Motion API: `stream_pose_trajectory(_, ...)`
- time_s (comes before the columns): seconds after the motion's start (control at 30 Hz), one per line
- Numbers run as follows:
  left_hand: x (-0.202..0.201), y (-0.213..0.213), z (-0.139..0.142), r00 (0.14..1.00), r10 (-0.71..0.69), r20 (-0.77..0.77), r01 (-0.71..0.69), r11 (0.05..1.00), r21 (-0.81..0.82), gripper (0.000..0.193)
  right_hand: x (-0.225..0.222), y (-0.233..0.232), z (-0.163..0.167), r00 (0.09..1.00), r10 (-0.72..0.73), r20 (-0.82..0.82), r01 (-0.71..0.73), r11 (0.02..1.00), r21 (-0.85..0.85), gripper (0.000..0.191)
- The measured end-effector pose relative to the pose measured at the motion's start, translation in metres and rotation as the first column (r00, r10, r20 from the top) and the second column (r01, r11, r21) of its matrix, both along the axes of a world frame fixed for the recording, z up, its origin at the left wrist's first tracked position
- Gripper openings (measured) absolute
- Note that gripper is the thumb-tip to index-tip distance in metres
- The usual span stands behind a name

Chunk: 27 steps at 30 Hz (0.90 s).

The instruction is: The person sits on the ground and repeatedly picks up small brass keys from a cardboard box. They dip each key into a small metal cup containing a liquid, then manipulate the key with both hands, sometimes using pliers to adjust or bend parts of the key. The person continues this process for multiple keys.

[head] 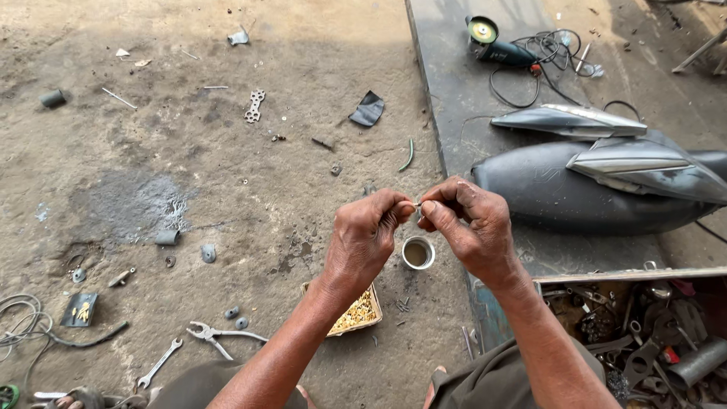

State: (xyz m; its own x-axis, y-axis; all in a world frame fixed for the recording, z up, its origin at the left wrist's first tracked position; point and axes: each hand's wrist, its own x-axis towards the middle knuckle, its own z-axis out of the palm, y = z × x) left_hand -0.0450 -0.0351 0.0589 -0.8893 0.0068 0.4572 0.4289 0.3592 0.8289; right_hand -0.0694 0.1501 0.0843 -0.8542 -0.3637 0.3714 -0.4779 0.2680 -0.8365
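Observation:
My left hand (366, 236) and my right hand (469, 227) meet in the middle of the view, fingertips pinched together on a tiny metal part (416, 205) that is mostly hidden between them. Right below the hands a small round metal cup (418, 252) stands on the dirt floor. A small box of brass-coloured bits (357, 312) lies under my left wrist.
Pliers (216, 335) and a spanner (160, 363) lie at the lower left. A dark vehicle body panel (575, 193) and an angle grinder (492, 45) rest on a metal sheet (454, 91) at right. An open toolbox (644, 326) sits lower right. Scrap litters the ground.

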Motion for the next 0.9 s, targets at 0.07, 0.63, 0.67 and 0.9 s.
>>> stream_pose_trajectory(0.07,0.002,-0.001,-0.003,0.998,0.028,-0.058,-0.029,0.999,-0.022,0.008,0.001,0.000,-0.001,0.997,0.027,-0.078,-0.024,0.999,0.046,0.005)
stream_pose_trajectory(0.63,0.006,-0.018,0.009,0.991,-0.099,0.093,0.112,0.982,-0.154,0.006,0.017,-0.010,0.001,0.966,0.082,-0.244,-0.010,0.958,0.285,0.002)
stream_pose_trajectory(0.67,0.006,-0.019,0.011,0.989,-0.104,0.104,0.120,0.980,-0.160,0.004,0.017,-0.012,0.001,0.979,0.084,-0.187,-0.037,0.969,0.243,0.001)
stream_pose_trajectory(0.9,0.005,-0.017,-0.004,0.990,-0.127,0.068,0.132,0.988,-0.084,0.003,0.018,-0.013,0.000,0.988,0.080,-0.132,-0.043,0.964,0.262,0.003)
